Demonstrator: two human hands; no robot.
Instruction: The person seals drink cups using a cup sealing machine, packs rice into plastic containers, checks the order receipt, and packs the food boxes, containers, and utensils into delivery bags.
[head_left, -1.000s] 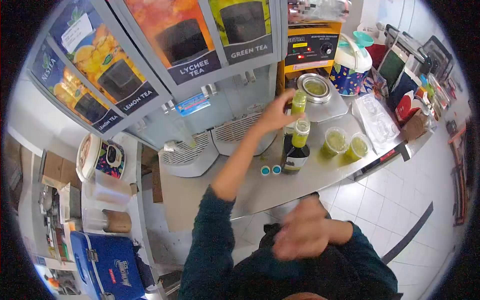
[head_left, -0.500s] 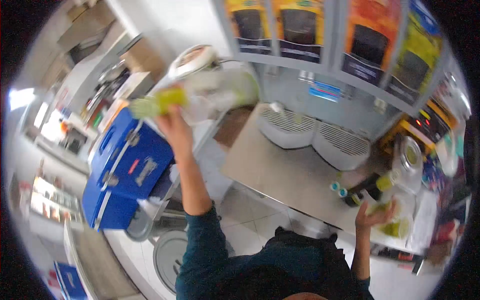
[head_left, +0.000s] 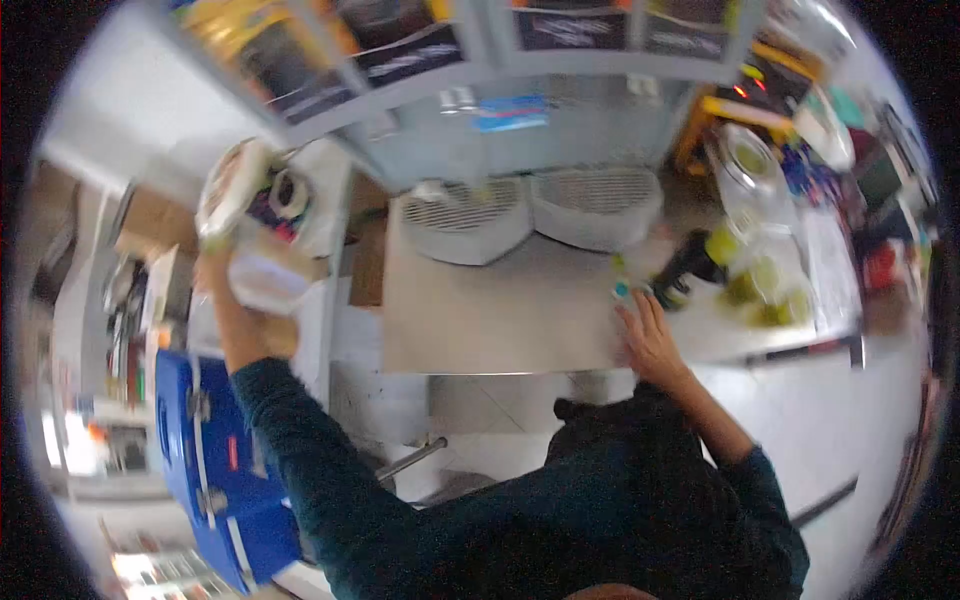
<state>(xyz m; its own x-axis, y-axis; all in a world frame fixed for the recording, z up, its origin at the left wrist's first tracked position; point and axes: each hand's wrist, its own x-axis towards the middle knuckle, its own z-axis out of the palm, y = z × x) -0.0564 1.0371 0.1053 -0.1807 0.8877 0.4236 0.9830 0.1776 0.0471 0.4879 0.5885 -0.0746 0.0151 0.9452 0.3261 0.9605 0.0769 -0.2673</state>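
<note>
My left hand (head_left: 215, 270) is raised at the left, beside the round patterned container (head_left: 232, 195); it is blurred, and what its fingers hold cannot be made out. On the metal counter (head_left: 500, 320), my right hand (head_left: 650, 340) reaches with fingers spread to the small blue-topped caps (head_left: 621, 290). A dark bottle (head_left: 684, 270) lies in view just beyond that hand, with a green-filled bottle (head_left: 727, 240) beside its top. Cups of green drink (head_left: 760, 280) stand farther right.
Two drip trays (head_left: 468, 222) sit under the drink dispenser at the back. A blue cooler (head_left: 185, 430) is at the lower left. At the right are a metal pot (head_left: 748, 160), a yellow-and-black machine (head_left: 765, 85) and a white sheet (head_left: 830, 265).
The view has swung back toward the right. My left hand, which carried a green bottle, is now by the patterned container. My right hand has moved from near the cups to the caps.
</note>
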